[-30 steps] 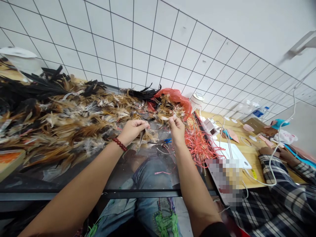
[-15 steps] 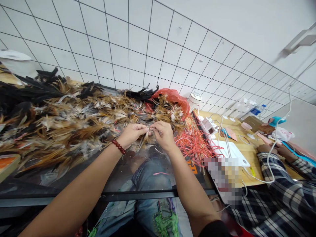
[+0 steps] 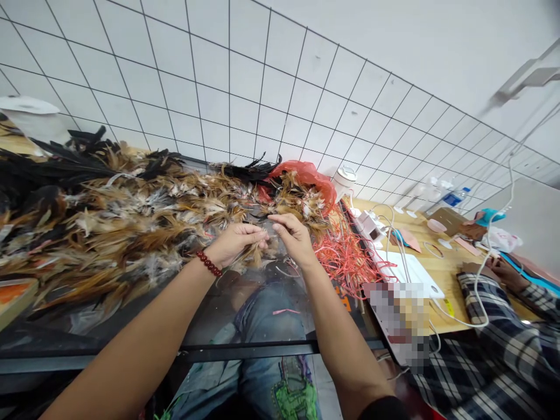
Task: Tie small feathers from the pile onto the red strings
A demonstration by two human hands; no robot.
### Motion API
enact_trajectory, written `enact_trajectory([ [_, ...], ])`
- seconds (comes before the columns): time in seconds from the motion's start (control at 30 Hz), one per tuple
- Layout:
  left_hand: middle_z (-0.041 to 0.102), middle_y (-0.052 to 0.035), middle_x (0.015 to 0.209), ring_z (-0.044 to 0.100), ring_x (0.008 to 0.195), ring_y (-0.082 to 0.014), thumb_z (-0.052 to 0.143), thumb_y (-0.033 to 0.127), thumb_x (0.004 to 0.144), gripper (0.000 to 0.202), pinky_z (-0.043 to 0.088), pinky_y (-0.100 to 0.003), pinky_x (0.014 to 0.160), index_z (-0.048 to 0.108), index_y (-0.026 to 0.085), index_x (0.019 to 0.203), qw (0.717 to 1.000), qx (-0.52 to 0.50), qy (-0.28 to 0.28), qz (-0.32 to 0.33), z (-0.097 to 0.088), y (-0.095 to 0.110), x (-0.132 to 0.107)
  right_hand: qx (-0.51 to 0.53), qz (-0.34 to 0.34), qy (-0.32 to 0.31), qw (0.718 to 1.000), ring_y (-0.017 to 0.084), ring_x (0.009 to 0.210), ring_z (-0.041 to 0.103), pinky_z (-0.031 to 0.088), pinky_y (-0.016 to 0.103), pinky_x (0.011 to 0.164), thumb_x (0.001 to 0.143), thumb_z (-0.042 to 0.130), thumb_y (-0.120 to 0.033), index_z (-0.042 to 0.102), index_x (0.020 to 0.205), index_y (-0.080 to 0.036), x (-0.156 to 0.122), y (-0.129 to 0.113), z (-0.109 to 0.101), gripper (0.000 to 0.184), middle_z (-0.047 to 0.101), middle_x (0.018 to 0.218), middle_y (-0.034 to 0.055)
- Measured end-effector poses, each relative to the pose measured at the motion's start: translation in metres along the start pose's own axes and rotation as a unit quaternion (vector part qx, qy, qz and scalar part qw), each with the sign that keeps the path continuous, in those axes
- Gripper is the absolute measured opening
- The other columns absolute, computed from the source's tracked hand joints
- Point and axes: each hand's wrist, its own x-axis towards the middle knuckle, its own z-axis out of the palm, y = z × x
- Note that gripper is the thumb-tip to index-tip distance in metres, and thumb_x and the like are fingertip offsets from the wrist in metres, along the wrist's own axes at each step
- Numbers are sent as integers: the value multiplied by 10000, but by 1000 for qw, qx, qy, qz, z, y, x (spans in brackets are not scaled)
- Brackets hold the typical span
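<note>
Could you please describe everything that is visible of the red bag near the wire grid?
The red bag looks like thin, slightly see-through plastic, crumpled into folds. It lies at the back of the dark table, before the wire grid. Brown and pale feathers rest against its front, hiding part of it. The right hand is apart from it.

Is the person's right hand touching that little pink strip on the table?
Apart. The head view shows the glossy tabletop between the right hand and the pink strip.
</note>
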Motion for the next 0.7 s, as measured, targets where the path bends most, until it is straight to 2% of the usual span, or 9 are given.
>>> enact_trajectory([
  [0.07, 654, -72, 608, 571, 629, -160, 785, 451, 600, 315, 464, -303, 687, 677, 166, 517, 1000, 3, -18, 6, 1, 0, 0, 25, -3, -39, 999, 151, 918, 605, 482, 308, 864, 879, 577, -366, 726, 986, -234, -1, -2, 3, 226, 656, 928, 39],
  [0.13, 643, -60, 597, 563, 621, -149, 778, 439, 611, 311, 462, -294, 687, 671, 165, 510, 999, 8, -30, 14, 2, 0, 0, 56, 5, -43, 997, 149, 863, 605, 488, 301, 833, 850, 608, -391, 726, 854, -214, -1, -2, 8, 213, 651, 859, 34],
  [0.2, 644, -57, 599, 568, 619, -148, 782, 421, 612, 295, 469, -293, 682, 673, 161, 524, 1000, 8, -15, 18, 4, 0, 0, 73, 32, -9, 997, 143, 792, 594, 490, 286, 782, 824, 627, -412, 696, 762, -197, -1, 2, 13, 234, 640, 798, 24],
  [0.3, 633, -43, 590, 582, 584, -148, 800, 401, 598, 277, 487, -296, 636, 688, 147, 606, 997, -38, 64, 16, 3, 0, 1, 55, 95, 60, 992, 130, 709, 563, 477, 258, 708, 825, 601, -424, 661, 785, -183, -1, 15, 15, 252, 627, 750, 5],
  [0.4, 581, 3, 568, 551, 511, -108, 815, 369, 596, 295, 489, -272, 581, 682, 129, 705, 980, -129, 146, 37, -2, 2, 4, -64, 129, 69, 987, 139, 732, 563, 463, 262, 726, 836, 584, -323, 659, 799, -181, -2, 30, 12, 165, 638, 784, 10],
  [0.47, 559, 21, 569, 513, 484, -76, 812, 337, 612, 282, 488, -253, 571, 669, 121, 722, 968, -164, 180, 62, -6, 4, 5, -190, 128, 9, 973, 163, 827, 582, 452, 290, 790, 827, 552, -169, 683, 858, -194, -6, 36, 10, 137, 659, 886, 34],
  [0.53, 553, 24, 572, 490, 475, -63, 798, 314, 636, 253, 490, -245, 569, 658, 119, 717, 960, -175, 203, 76, -9, 4, 6, -313, 124, -56, 940, 202, 941, 579, 438, 333, 836, 797, 519, -63, 684, 1012, -228, -10, 39, 10, 317, 655, 1022, 67],
  [0.6, 553, 19, 572, 488, 477, -66, 780, 300, 660, 226, 490, -247, 564, 654, 119, 711, 959, -168, 217, 76, -8, 4, 7, -401, 121, -89, 904, 241, 1006, 559, 430, 366, 834, 804, 518, -68, 656, 1112, -262, -14, 40, 13, 389, 629, 1104, 92],
  [0.7, 557, 13, 574, 490, 478, -69, 770, 287, 671, 211, 486, -250, 560, 652, 115, 702, 959, -156, 227, 71, -6, 4, 6, -437, 122, -94, 886, 247, 990, 560, 422, 358, 807, 858, 525, -170, 679, 1004, -256, -16, 37, 15, 230, 633, 1076, 92],
])
